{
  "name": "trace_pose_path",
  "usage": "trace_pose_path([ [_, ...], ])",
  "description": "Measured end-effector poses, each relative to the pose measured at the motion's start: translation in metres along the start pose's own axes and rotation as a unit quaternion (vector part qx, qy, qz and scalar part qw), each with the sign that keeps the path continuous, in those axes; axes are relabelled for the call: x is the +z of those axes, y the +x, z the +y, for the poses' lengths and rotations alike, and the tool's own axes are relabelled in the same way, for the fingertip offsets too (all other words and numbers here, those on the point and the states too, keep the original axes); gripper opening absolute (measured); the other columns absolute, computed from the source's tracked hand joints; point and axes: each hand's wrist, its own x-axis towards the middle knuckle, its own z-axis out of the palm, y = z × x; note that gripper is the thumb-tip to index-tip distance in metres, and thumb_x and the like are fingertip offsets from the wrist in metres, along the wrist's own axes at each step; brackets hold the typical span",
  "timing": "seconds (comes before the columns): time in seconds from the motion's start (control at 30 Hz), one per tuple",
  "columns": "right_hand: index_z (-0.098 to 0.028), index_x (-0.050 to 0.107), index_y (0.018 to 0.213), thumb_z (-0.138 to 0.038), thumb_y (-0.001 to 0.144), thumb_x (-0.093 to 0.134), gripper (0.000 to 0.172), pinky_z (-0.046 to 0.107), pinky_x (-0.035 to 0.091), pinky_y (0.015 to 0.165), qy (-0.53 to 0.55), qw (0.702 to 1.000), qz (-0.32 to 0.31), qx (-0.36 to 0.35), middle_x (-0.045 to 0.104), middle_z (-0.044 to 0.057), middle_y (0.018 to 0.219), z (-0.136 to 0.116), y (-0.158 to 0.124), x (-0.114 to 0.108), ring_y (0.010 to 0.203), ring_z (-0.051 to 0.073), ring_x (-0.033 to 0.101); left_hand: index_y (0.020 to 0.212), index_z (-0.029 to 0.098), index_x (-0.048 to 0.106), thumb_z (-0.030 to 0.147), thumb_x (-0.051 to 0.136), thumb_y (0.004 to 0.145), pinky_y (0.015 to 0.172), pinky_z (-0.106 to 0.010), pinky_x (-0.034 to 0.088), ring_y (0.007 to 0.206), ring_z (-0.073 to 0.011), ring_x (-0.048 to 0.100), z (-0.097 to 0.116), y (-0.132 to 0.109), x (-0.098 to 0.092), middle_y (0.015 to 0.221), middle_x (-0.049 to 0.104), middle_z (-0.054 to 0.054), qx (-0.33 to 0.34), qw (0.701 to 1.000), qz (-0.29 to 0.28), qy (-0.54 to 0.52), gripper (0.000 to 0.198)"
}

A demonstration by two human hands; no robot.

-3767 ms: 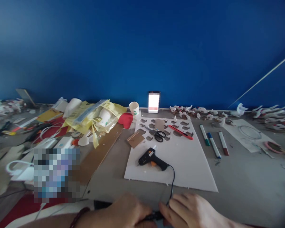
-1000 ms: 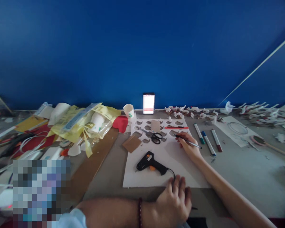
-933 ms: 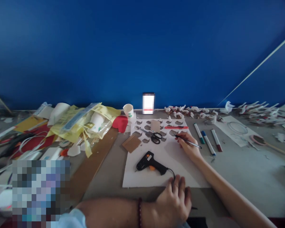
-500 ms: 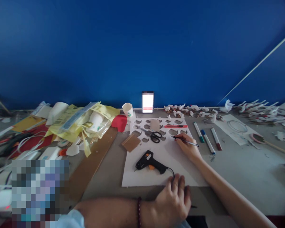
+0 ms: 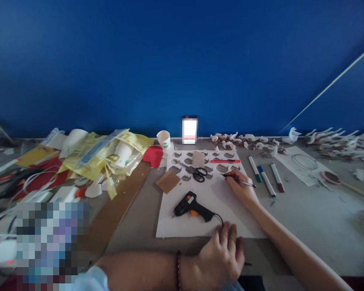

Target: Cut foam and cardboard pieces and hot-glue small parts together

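Observation:
A pen (image 5: 245,182) is gripped in my right hand (image 5: 240,185), its tip over the white sheet (image 5: 170,226) just below the rows of cut-out holes. Palm down, my left hand (image 5: 223,252) lies on the sheet's front edge, fingers stretched out and beside the cable of a black glue gun (image 5: 197,206). That glue gun rests on its side on the sheet. Scissors with black handles (image 5: 199,174), a red pen-like stick (image 5: 225,161) and a small beige card piece (image 5: 198,159) lie on the sheet's upper part. A brown cardboard square (image 5: 168,182) overlaps its left edge.
Capped markers (image 5: 267,182) lie right of the sheet. Behind stand a paper cup (image 5: 164,139) and a pixelated upright screen (image 5: 189,130). Yellow packaging (image 5: 87,157) and scraps crowd the left, near a brown board (image 5: 121,206). White curled pieces (image 5: 245,141) line the blue wall (image 5: 182,60).
The view has shifted very slightly. Both hands stay in about the same places, the right one still holding the pen.

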Motion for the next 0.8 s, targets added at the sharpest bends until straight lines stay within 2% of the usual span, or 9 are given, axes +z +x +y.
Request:
trace_pose_path([
  [0.57,-0.017,0.068,0.080,-0.031,0.072,0.050,0.023,0.028,0.040,0.057,-0.028,0.999,-0.019,0.001,0.067,0.005,0.067,-0.0073,-0.0017,-0.0011,0.062,0.018,0.056,0.113,0.011,0.061,0.025,0.041,0.091,0.089,-0.043,0.041,0.109,-0.0309,0.062,-0.0025,0.0008,-0.0034,0.116,0.067,-0.016,0.007,1.000,-0.007,0.003,0.033],
  [0.8,-0.017,0.068,0.080,-0.030,0.072,0.051,0.023,0.030,0.044,0.060,-0.026,0.998,-0.039,-0.032,0.069,0.006,0.071,-0.0086,-0.0028,-0.0007,0.065,0.020,0.060,0.113,0.010,0.061,0.025,0.041,0.091,0.087,-0.043,0.042,0.108,-0.0312,0.062,-0.0037,0.0011,-0.0028,0.115,0.067,-0.016,0.013,1.000,-0.002,0.004,0.033],
])
